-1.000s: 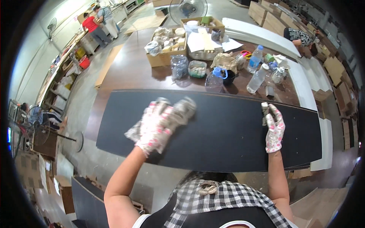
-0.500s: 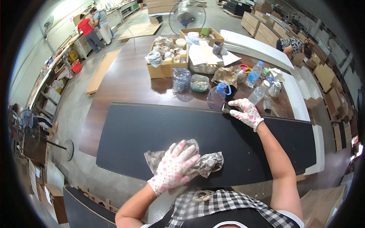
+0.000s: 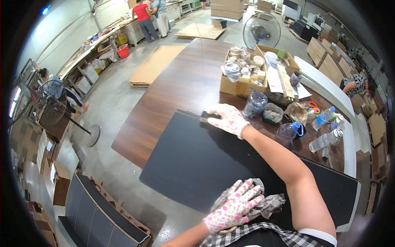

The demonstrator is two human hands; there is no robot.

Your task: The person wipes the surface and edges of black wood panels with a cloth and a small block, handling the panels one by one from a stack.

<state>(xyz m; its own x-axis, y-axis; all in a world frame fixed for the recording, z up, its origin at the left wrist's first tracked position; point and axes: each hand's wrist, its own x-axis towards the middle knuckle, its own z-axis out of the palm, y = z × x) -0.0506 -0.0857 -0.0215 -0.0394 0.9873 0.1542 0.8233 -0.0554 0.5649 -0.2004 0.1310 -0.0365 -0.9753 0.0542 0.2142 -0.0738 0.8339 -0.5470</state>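
A large black panel lies flat on a brown wooden table. My left hand, in a white glove with pink flowers, presses on a crumpled grey rag at the panel's near edge. My right hand, in the same kind of glove, reaches across to the panel's far left corner. Its fingers are closed on a small dark tool, whose tip pokes out to the left along the panel's edge.
Behind the panel stand a cardboard box of tape rolls, a crumpled clear bag, a clear jug and plastic bottles. A floor fan and people are at the back. Dark panels are stacked at lower left.
My right hand has moved left along the panel's far edge to its corner. My left hand, holding the rag, came back from the panel's middle to its near edge.
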